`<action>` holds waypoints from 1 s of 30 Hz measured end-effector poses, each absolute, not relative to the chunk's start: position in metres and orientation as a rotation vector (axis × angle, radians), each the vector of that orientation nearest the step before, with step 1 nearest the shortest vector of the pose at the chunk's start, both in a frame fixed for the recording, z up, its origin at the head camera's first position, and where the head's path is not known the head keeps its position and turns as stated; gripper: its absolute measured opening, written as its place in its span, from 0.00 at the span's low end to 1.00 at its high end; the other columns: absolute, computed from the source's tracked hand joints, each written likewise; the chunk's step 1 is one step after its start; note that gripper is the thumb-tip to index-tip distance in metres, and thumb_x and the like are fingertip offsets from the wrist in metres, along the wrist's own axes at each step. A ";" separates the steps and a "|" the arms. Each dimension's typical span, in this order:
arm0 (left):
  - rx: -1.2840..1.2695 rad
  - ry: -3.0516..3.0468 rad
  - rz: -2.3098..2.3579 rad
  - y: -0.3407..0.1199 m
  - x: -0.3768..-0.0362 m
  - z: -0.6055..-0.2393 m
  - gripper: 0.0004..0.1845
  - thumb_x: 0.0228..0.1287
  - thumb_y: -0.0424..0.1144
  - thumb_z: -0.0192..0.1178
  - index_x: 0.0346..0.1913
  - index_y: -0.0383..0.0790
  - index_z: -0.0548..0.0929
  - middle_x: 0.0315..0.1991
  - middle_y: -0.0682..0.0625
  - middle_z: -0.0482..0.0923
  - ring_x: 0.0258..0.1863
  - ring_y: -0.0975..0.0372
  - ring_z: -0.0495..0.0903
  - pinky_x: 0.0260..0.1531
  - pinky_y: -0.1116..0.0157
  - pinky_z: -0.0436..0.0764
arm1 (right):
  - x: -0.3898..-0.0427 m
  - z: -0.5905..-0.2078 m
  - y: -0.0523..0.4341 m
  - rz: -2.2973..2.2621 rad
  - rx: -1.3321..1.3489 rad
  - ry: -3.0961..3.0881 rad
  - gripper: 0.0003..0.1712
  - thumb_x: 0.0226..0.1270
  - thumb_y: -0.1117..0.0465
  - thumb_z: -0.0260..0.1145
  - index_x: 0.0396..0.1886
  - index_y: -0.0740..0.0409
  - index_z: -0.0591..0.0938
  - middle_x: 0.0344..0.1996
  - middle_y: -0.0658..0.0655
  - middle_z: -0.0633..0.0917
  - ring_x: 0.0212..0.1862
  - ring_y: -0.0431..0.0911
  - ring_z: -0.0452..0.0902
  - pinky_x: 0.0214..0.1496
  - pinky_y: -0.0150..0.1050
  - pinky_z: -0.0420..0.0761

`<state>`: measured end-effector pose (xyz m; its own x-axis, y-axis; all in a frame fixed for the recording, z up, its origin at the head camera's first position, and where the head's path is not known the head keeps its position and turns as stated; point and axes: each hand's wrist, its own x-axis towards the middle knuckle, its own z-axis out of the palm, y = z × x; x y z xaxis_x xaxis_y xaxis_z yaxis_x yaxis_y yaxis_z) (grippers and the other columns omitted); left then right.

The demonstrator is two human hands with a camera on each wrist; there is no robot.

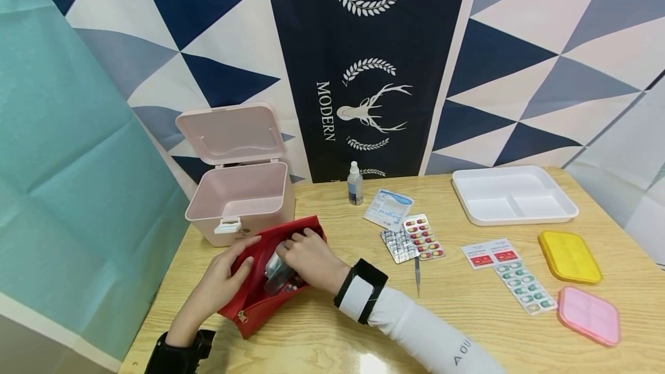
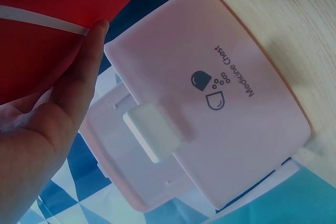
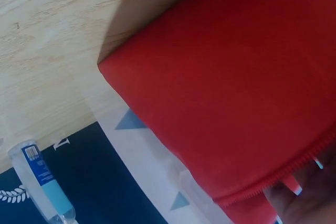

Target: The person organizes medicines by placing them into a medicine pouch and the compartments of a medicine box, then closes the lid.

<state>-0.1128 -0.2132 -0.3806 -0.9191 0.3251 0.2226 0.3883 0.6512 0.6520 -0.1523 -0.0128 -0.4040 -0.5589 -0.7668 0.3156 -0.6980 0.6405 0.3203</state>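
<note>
A red zippered pouch [image 1: 270, 302] lies gaping near the table's front left, with a clear plastic packet [image 1: 277, 273] and small items showing inside. My left hand [image 1: 220, 281] grips the pouch's left side, thumb at the opening; in the left wrist view, a finger [image 2: 86, 64] lies along the red fabric. My right hand [image 1: 314, 261] reaches into the mouth from the right, its bent fingers at the clear packet. The right wrist view has the pouch covering much of that hand [image 3: 310, 198], and I cannot tell whether it grips the packet.
Behind the pouch stands a pink medicine chest [image 1: 239, 189], lid raised. A small bottle [image 1: 355, 184], a surgical packet [image 1: 389, 209], blister packs [image 1: 423, 238] and tweezers [image 1: 418, 276] lie mid-table. Rightward are a white tray [image 1: 488, 218], more blister packs [image 1: 525, 287], yellow [image 1: 570, 257] and pink [image 1: 589, 315] pill boxes.
</note>
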 end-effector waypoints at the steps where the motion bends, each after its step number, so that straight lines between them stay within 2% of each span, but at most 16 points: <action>1: -0.603 -2.776 -1.126 -0.213 -0.113 -0.381 0.22 0.62 0.26 0.51 0.60 0.40 0.70 0.55 0.41 0.73 0.47 0.52 0.77 0.38 0.63 0.82 | -0.151 -0.403 -0.011 -0.193 1.151 -2.429 0.14 0.57 0.53 0.66 0.44 0.45 0.80 0.39 0.44 0.85 0.42 0.40 0.78 0.41 0.35 0.74; 6: -0.610 -2.773 -1.130 -0.213 -0.113 -0.380 0.22 0.63 0.27 0.52 0.60 0.40 0.70 0.56 0.41 0.72 0.48 0.52 0.76 0.39 0.62 0.82 | -0.148 -0.395 -0.003 -0.073 1.132 -2.412 0.19 0.52 0.52 0.70 0.44 0.48 0.80 0.40 0.46 0.84 0.45 0.42 0.77 0.45 0.37 0.72; 12: -0.595 -2.783 -1.144 -0.213 -0.112 -0.379 0.22 0.63 0.27 0.52 0.61 0.40 0.70 0.56 0.41 0.72 0.48 0.52 0.76 0.39 0.61 0.82 | -0.146 -0.390 0.010 0.026 1.088 -2.428 0.16 0.54 0.56 0.68 0.43 0.50 0.80 0.40 0.48 0.85 0.45 0.43 0.77 0.47 0.38 0.74; 18: -0.575 -2.795 -1.155 -0.214 -0.112 -0.379 0.23 0.63 0.27 0.52 0.61 0.41 0.69 0.56 0.41 0.72 0.48 0.52 0.76 0.39 0.61 0.82 | -0.145 -0.384 0.028 0.098 0.995 -2.402 0.10 0.54 0.62 0.64 0.38 0.51 0.80 0.36 0.49 0.85 0.40 0.43 0.77 0.44 0.38 0.75; 21: -0.570 -2.803 -1.161 -0.215 -0.112 -0.380 0.23 0.63 0.28 0.52 0.61 0.41 0.69 0.56 0.41 0.72 0.49 0.52 0.75 0.40 0.61 0.82 | -0.144 -0.382 0.039 0.122 0.944 -2.393 0.08 0.55 0.62 0.63 0.37 0.52 0.80 0.34 0.49 0.85 0.38 0.44 0.77 0.41 0.38 0.75; 30: -0.566 -2.804 -1.114 -0.215 -0.114 -0.382 0.24 0.62 0.28 0.53 0.61 0.42 0.69 0.56 0.42 0.72 0.49 0.51 0.76 0.41 0.58 0.81 | -0.147 -0.393 0.081 0.139 0.787 -2.395 0.07 0.54 0.66 0.61 0.34 0.54 0.80 0.31 0.50 0.85 0.35 0.46 0.78 0.36 0.39 0.75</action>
